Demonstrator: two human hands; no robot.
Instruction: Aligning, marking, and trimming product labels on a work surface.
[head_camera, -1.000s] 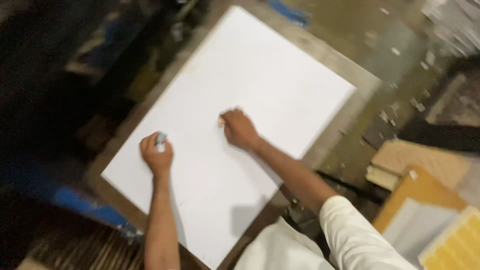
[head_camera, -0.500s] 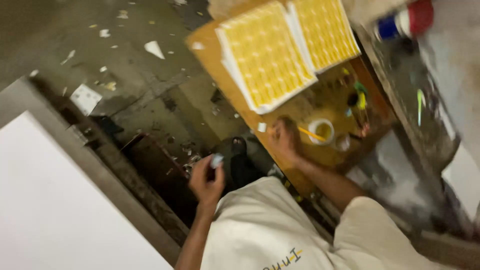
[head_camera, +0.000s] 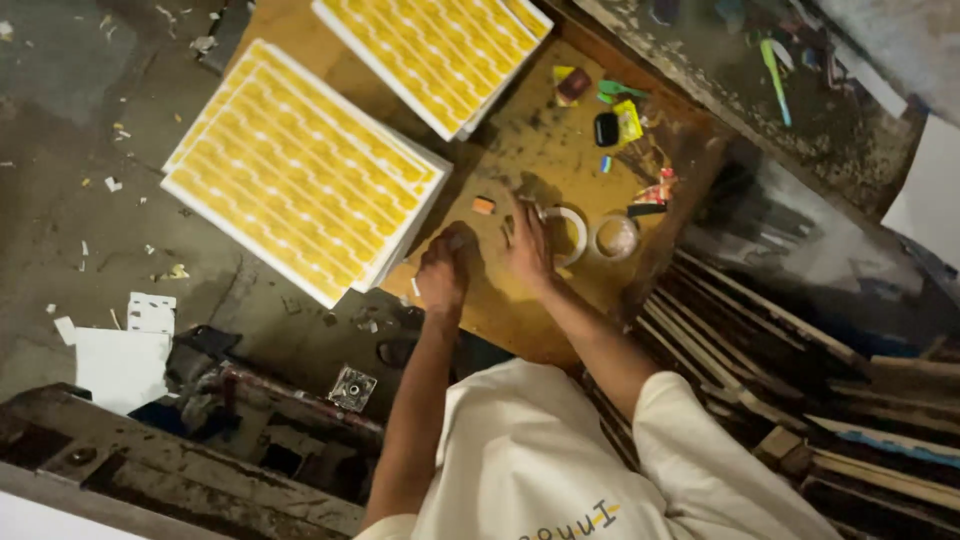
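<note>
Both hands rest on the table (head_camera: 520, 330). The right hand (head_camera: 527, 245), fingers spread, touches a tape roll (head_camera: 563, 235) without gripping it. The left hand (head_camera: 445, 270) is curled; its contents cannot be told. Yellow sheets (head_camera: 300, 170) lie stacked beside them, untouched.

The wooden board (head_camera: 520, 170) under both hands looks worn and matt, stained brown with a rough, scuffed face. The stacked sheets (head_camera: 300, 170) beside the left hand (head_camera: 445, 270) are paper, white-edged with a smooth yellow printed grid, and the tape roll (head_camera: 572, 232) by the right hand (head_camera: 528, 250) has a pale, slightly glossy rim. The concrete floor (head_camera: 90, 110) is dull, gritty and littered with paper scraps.
</note>
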